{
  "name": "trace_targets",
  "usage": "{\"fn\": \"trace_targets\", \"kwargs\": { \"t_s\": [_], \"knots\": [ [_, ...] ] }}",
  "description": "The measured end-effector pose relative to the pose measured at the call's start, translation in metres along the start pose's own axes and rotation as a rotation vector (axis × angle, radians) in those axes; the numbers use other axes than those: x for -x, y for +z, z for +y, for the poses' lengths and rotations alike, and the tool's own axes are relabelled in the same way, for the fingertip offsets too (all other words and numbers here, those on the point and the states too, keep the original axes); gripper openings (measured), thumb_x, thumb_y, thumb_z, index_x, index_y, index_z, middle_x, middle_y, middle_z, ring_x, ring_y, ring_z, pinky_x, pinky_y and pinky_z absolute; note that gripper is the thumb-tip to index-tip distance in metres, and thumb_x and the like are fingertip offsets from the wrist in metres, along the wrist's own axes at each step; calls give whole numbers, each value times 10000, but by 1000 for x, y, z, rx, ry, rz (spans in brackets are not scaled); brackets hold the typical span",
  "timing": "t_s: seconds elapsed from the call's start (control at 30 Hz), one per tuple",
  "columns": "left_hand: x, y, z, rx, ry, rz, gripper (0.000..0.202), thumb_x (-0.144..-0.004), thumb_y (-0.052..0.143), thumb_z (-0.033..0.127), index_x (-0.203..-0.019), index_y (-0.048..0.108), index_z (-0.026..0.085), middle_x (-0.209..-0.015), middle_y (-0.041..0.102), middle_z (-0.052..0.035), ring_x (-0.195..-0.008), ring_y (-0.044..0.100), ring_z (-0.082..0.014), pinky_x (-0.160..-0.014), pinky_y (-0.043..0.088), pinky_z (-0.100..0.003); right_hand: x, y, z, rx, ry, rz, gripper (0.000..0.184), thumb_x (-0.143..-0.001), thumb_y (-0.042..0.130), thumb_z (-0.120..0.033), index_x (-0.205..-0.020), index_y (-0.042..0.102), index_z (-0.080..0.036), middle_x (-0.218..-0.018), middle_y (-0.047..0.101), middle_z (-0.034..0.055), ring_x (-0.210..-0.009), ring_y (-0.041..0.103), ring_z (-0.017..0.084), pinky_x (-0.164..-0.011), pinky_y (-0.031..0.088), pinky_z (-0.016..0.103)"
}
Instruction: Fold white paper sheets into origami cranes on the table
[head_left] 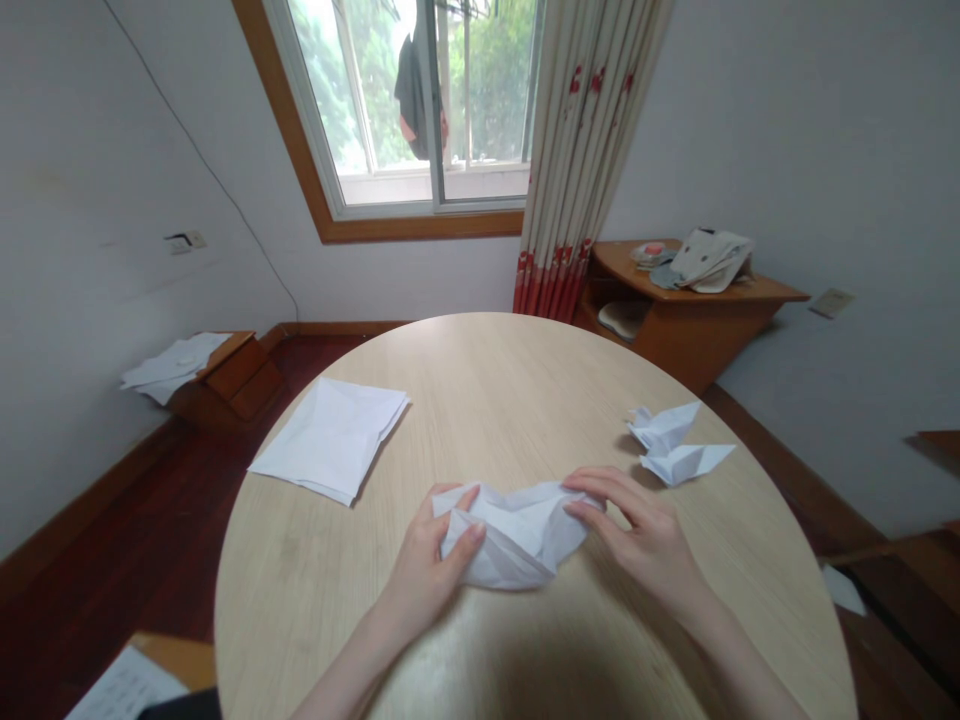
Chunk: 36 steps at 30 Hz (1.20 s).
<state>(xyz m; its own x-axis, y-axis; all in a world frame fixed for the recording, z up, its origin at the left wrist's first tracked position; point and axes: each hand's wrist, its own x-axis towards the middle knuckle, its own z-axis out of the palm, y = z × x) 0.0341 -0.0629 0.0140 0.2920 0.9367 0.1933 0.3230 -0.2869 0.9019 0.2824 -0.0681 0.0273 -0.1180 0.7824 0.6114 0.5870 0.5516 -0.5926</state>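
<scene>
A partly folded sheet of white paper (517,540) is held between my two hands just above the near middle of the round table. My left hand (431,555) grips its left end, with the thumb on the near fold and fingers behind. At the right end, my right hand (637,525) pinches the paper between thumb and fingers. Creased flaps stand up along the paper, and its middle sags open. Two folded white paper figures (671,445) with pointed ends rest on the table to the right, beyond my right hand.
A stack of white paper sheets (334,435) lies at the left of the round wooden table (495,370). Behind it are a window and a curtain (577,150). A wooden cabinet (682,310) with a bag (712,260) on top stands at the back right.
</scene>
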Motion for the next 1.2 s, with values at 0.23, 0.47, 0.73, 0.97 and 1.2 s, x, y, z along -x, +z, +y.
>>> {"fn": "trace_targets", "kwargs": {
  "t_s": [0.23, 0.47, 0.73, 0.97, 1.2],
  "knots": [
    [2, 6, -6, -91, -18, 6, 504, -905, 474, 508, -1237, 611, 154, -1183, 575, -148, -1139, 542, -248, -1010, 407, -429, 1, 5, -4, 63, -1, 11, 143, -897, 539, -245, -961, 663, -215, -940, 697, 82, -869, 667, 211, -761, 558, 332],
    [5, 6, -8, -144, 6, 24, 528, -915, 448, 533, -1254, 598, 158, -1184, 552, -153, -1125, 552, -268, -986, 429, -446, 3, 6, 1, 94, 3, 3, 139, -906, 539, -245, -967, 658, -208, -948, 690, 82, -870, 664, 202, -777, 551, 323],
    [-4, -11, 11, -60, 97, 150, 540, -934, 353, 584, -1108, 679, 190, -1227, 579, -132, -1093, 578, -267, -882, 492, -393, 2, 4, 1, 63, -5, -19, 138, -908, 538, -248, -973, 654, -215, -950, 690, 76, -875, 663, 202, -771, 553, 318],
    [-29, -30, 34, -202, -148, -67, 386, -856, 548, 424, -1158, 640, 202, -1121, 682, -63, -678, 647, -167, -643, 493, -276, 3, 4, 2, 58, -25, -42, 137, -907, 547, -231, -994, 649, -208, -969, 687, 78, -897, 656, 202, -779, 547, 314],
    [-53, -26, 55, -551, -206, -390, 355, -775, 624, 408, -1059, 710, 213, -896, 745, -35, -817, 678, -229, -668, 447, -267, 1, 4, -2, 54, -74, -31, 145, -909, 539, -234, -981, 663, -210, -943, 692, 79, -882, 662, 204, -767, 552, 314]
  ]
}}
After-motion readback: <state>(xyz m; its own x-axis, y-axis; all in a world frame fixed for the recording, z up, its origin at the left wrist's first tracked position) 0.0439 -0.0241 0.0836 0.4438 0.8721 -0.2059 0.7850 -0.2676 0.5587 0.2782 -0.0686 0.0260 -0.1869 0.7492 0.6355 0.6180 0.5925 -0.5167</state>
